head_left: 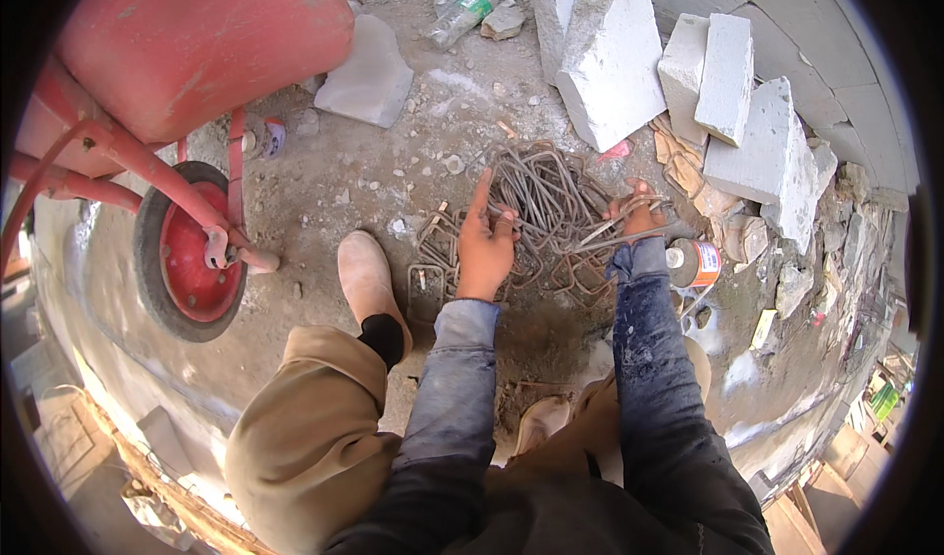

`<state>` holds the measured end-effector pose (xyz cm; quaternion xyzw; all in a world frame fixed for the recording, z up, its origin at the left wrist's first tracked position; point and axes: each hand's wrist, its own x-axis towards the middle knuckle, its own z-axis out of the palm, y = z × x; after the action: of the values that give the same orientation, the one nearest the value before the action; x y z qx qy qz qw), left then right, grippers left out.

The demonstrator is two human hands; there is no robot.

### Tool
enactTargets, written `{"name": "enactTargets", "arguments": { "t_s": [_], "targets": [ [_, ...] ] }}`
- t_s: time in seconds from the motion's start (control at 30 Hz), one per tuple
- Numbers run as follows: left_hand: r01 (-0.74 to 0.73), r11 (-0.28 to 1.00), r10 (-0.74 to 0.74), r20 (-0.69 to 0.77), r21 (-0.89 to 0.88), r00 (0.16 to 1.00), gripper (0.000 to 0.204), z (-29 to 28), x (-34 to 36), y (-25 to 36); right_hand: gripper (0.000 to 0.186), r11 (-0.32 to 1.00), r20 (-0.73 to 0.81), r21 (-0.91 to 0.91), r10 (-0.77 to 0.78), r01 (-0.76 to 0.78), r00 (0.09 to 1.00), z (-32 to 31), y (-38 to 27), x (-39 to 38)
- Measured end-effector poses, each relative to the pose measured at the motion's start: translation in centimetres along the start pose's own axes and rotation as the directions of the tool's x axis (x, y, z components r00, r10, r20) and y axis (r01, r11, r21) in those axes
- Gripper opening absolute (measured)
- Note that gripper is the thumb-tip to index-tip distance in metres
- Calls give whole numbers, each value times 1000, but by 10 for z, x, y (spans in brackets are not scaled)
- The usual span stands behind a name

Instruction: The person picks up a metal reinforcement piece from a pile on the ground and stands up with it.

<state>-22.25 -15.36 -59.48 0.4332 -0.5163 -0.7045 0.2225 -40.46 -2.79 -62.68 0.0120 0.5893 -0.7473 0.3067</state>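
Reaching far with both forearms [654,339] toward centre wire pile [541,201]. At pile's left with left hand [487,255] partly open, index finger extended, contact unclear; at right, gripping few bent rods [602,231] in curled right hand [639,219].

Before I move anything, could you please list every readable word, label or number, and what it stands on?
Clear plastic bottle with green label: print too small to read.
Cylindrical container with orange-and-white label: too small and blurred to read.
Nothing legible elsewhere.
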Motion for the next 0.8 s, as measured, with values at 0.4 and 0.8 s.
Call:
{"name": "enactTargets", "arguments": {
  "t_s": [0.4,0.8],
  "targets": [
    [-70,997,71,-77,20,995,65,14,-6,5,28,991,-371,-100,48,-91,928,-39,-61,-26],
    [-514,799,338,474,312,813,40,91,-40,31,32,957,-76,-281,53,-72,996,-27,-82,-44]
  ]
}}
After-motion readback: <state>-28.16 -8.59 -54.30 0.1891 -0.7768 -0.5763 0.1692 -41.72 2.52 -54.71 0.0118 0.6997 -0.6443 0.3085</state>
